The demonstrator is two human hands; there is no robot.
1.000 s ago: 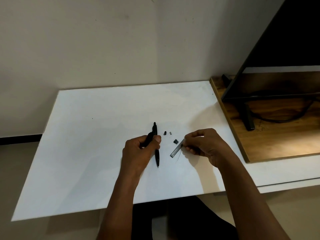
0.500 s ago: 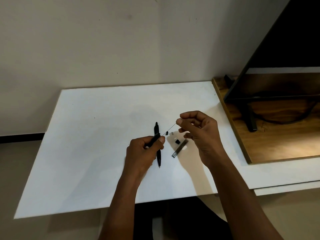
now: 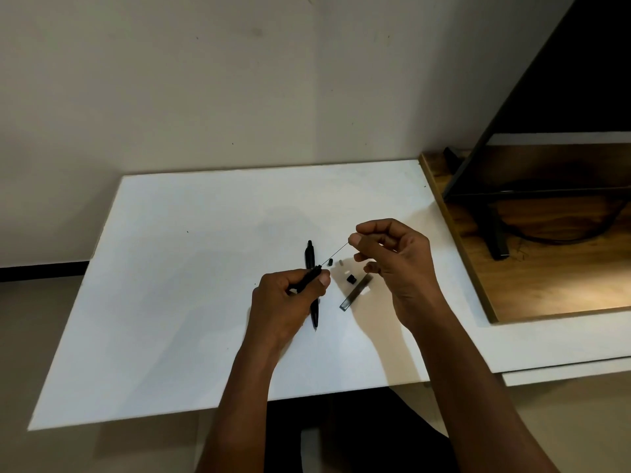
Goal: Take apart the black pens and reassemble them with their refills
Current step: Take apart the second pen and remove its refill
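Two hands over the smooth white board [image 3: 170, 302]: left hand [image 3: 283, 302] grips a slim black pen barrel [image 3: 309, 279], right hand [image 3: 392, 261] pinches a hair-thin refill [image 3: 336, 251] at its open end. Second pen [image 3: 312, 268] lies flat beside them.

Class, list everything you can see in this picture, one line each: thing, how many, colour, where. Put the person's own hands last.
White board: one, white, lying on the desk.
Pen on the board: one, black, lying at the middle, partly under the left hand.
Pen body in hand: one, black, gripped in the left hand.
Thin refill: one, dark, running from the right hand's fingertips to the held pen body's end.
Refill case: one, grey, lying on the board by the right hand.
Small loose parts: three, two black and one pale, between the pen and the case.
Wooden shelf: one, brown, right of the board.
Black frame and cable: on the shelf.
Left hand: closed on the pen body.
Right hand: pinching the refill.
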